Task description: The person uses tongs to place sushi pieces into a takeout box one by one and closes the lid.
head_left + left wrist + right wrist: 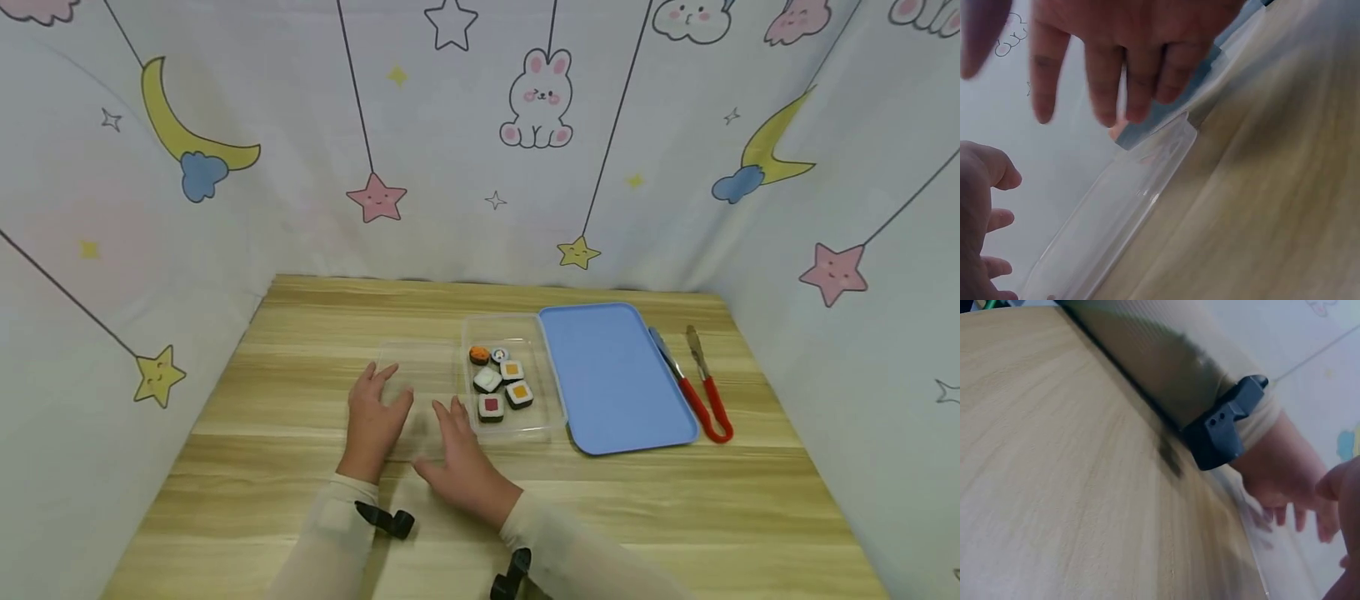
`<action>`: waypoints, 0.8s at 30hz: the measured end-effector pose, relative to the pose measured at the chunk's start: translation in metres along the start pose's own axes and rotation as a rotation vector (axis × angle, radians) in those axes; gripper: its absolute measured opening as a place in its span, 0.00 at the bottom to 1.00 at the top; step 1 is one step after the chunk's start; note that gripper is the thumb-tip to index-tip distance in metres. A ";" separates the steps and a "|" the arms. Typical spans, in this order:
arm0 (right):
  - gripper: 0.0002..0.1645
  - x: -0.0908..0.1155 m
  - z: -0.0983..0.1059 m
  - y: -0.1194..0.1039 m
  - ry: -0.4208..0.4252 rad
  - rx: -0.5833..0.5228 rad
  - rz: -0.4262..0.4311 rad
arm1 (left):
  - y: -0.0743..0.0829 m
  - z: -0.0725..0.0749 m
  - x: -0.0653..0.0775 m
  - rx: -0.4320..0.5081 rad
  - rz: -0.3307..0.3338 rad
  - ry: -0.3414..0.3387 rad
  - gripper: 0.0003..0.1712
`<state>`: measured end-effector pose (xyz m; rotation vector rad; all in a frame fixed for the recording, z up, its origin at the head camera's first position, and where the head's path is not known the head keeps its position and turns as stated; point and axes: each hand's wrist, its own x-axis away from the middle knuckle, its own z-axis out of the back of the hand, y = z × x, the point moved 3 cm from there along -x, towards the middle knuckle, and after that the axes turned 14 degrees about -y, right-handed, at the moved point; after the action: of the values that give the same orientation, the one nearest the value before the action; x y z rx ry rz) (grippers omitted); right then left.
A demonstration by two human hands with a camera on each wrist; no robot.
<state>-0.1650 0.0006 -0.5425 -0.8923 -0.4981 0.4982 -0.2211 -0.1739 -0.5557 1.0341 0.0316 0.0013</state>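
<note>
A clear plastic box lies on the table, with several toy sushi pieces in its right half. Its see-through lid spreads flat to the left. Over the lid's left part is my left hand, thumb and fingers spread and nothing between them. Close by, my right hand has its fingers extended, the tips right at the box's near left side. The left wrist view shows the clear plastic edge below the fingers. Neither palm holds anything.
A blue tray touches or overlaps the box's right side in the head view. To its right lie tongs with red handles. Printed white curtains rise behind and beside the wooden table. Both wrists wear black camera mounts.
</note>
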 end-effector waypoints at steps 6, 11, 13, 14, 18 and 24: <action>0.48 -0.009 0.003 0.006 0.033 -0.096 -0.103 | 0.000 0.001 0.002 0.013 0.084 -0.007 0.33; 0.46 -0.010 0.004 0.004 0.048 -0.159 -0.115 | 0.001 0.002 0.004 0.003 0.147 -0.002 0.33; 0.45 -0.009 0.004 0.003 0.060 -0.173 -0.110 | 0.001 0.003 0.006 0.014 0.158 0.013 0.32; 0.45 -0.009 0.004 0.003 0.064 -0.181 -0.108 | 0.001 0.003 0.006 0.022 0.162 0.024 0.31; 0.46 -0.008 0.004 0.003 0.086 -0.216 -0.097 | -0.002 0.005 0.004 0.087 0.172 0.066 0.28; 0.46 -0.006 0.006 -0.002 0.120 -0.220 -0.053 | 0.000 0.012 0.005 0.165 0.182 0.079 0.27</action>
<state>-0.1729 -0.0004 -0.5385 -1.1106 -0.4711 0.3434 -0.2157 -0.1844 -0.5494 1.1991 0.0097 0.2085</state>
